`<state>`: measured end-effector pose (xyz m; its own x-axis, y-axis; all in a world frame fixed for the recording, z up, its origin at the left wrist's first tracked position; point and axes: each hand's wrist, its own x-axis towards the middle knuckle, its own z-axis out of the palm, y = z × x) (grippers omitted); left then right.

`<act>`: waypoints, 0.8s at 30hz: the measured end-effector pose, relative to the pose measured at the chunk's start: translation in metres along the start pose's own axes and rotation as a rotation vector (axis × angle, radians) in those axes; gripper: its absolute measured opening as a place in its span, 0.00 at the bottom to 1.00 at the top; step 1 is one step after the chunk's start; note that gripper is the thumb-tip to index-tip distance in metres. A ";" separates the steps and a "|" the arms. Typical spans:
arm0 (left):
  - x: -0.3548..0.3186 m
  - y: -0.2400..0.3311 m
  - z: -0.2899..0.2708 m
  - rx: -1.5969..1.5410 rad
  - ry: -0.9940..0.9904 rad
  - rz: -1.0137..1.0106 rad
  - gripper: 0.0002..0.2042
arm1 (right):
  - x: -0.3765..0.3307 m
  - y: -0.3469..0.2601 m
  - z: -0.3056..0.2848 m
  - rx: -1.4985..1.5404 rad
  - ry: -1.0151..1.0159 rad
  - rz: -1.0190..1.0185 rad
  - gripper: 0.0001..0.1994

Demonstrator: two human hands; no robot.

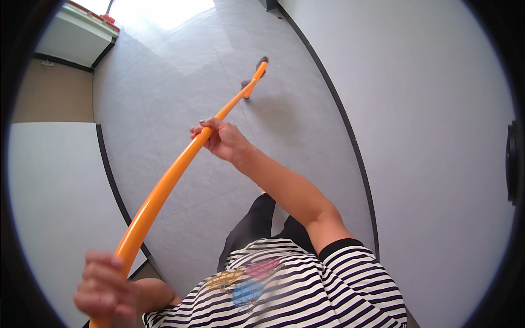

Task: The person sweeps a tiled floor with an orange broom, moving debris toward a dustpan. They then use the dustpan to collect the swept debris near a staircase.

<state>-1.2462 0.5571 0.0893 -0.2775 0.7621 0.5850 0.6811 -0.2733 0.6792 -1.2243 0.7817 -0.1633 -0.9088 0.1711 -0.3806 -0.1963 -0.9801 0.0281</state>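
Note:
A long orange pole (164, 183) runs slantwise from the lower left up to the middle of the floor. It ends in a narrow orange head with dark, soft-looking material (262, 63) showing at its edges; whether it is a mop or a broom I cannot make out. My left hand (104, 287), blurred, is wrapped round the upper end of the pole, close to the camera. Farther down, my right hand (223, 141) grips the pole with the thumb laid over it, my right arm reaching across. The head rests on or just above the grey floor (180, 71).
A pale wall (432, 136) with dark skirting rises on the right. White panels (60, 175) and a tan panel (68, 90) line the left. At the upper left is a white ledge (82, 33) with a red item (108, 19). Bright light falls at the far end.

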 end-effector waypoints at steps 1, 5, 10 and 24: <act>-0.013 0.008 -0.014 -0.071 0.135 -0.057 0.09 | -0.012 0.006 0.007 -0.032 -0.017 0.010 0.04; -0.001 -0.015 -0.044 -0.206 0.277 -0.262 0.09 | -0.056 0.012 -0.007 0.043 0.193 -0.008 0.06; 0.046 -0.116 0.063 -0.485 0.450 -0.884 0.09 | -0.097 -0.043 -0.132 0.197 0.559 -0.014 0.08; 0.255 -0.258 0.138 -0.635 0.143 -0.653 0.07 | 0.089 -0.243 -0.078 0.084 0.502 -0.095 0.01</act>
<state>-1.3989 0.9029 0.0019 -0.5858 0.8102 0.0207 -0.1277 -0.1175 0.9848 -1.2288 1.0276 -0.2759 -0.6004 0.1699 -0.7814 -0.3171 -0.9476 0.0376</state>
